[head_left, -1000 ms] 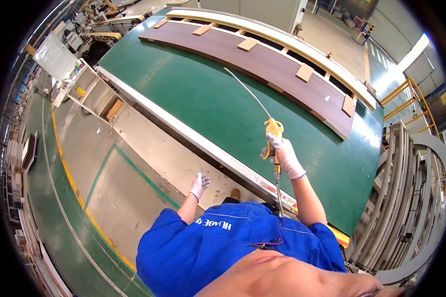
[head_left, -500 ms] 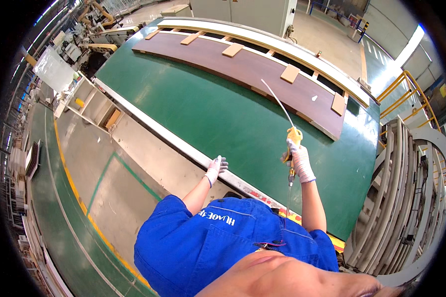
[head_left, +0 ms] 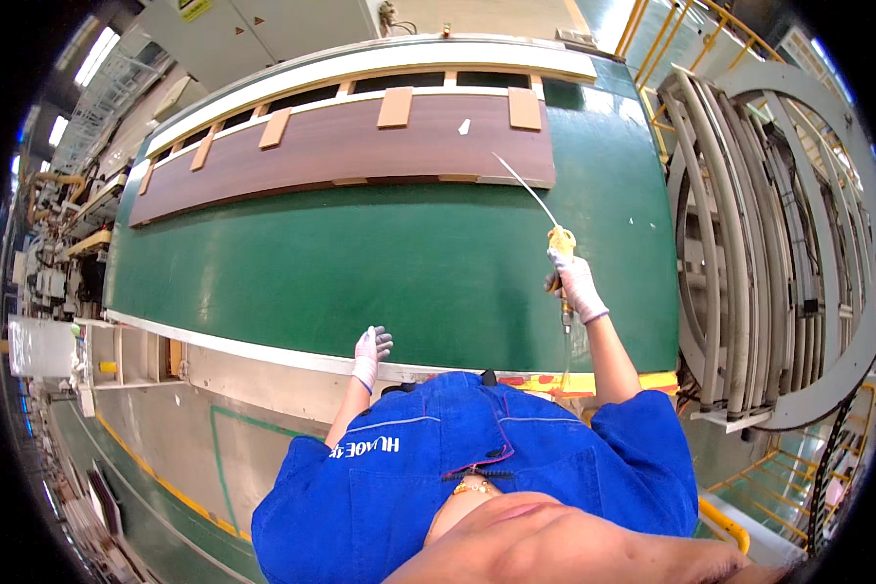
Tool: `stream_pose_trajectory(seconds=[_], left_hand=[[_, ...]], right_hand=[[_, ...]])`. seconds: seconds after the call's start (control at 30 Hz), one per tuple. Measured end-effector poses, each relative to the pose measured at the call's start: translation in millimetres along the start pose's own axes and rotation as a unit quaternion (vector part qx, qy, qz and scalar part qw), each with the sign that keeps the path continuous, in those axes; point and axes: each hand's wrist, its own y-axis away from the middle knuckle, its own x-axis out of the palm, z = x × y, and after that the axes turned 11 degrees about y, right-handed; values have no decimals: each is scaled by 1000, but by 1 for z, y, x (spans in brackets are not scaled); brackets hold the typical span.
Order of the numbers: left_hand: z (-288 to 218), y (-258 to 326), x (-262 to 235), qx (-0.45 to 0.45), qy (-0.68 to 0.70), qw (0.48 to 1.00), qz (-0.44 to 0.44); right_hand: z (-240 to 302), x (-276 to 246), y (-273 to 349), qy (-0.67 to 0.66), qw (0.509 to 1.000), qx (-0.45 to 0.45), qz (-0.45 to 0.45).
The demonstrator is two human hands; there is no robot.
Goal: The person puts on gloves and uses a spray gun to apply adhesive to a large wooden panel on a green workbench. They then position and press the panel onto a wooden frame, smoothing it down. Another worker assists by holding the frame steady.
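Head view: right hand [head_left: 575, 284], gloved, is clamped on a yellow-handled air blow gun with a long thin metal nozzle [head_left: 558, 238], aimed forward at the dark brown wooden panel [head_left: 341, 148]. Left hand [head_left: 370, 346], fingers loosely curled, rests on the green tabletop [head_left: 360, 273] edge, apparently for support.

The person wears a bright blue work jacket [head_left: 496, 457] with short sleeves that end above the elbows, leaving the forearms bare. White lettering runs across the jacket's left chest, and a thin pale seam line crosses just above that lettering. To the right of the lettering a dark zip or placket closes the jacket's front, though the fisheye blurs it. The left hand [head_left: 371, 347] and right hand [head_left: 576, 284] wear light grey-white knit gloves.
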Motion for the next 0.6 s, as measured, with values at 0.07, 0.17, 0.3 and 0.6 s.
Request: stream_pose_trajectory(seconds=[0.07, 0.17, 0.3, 0.6], left_hand=[[-12, -8, 11, 8, -30, 999, 21], [-31, -37, 26, -5, -60, 997, 52], [-61, -54, 72, 61, -136, 981, 126], [-48, -95, 100, 220, -320, 905, 174]], right_hand=[[-14, -16, 8, 4, 1000, 8, -5], [-30, -25, 17, -52, 995, 41, -69], [-45, -21, 31, -45, 989, 56, -128], [-59, -23, 36, -69, 971, 69, -218]])
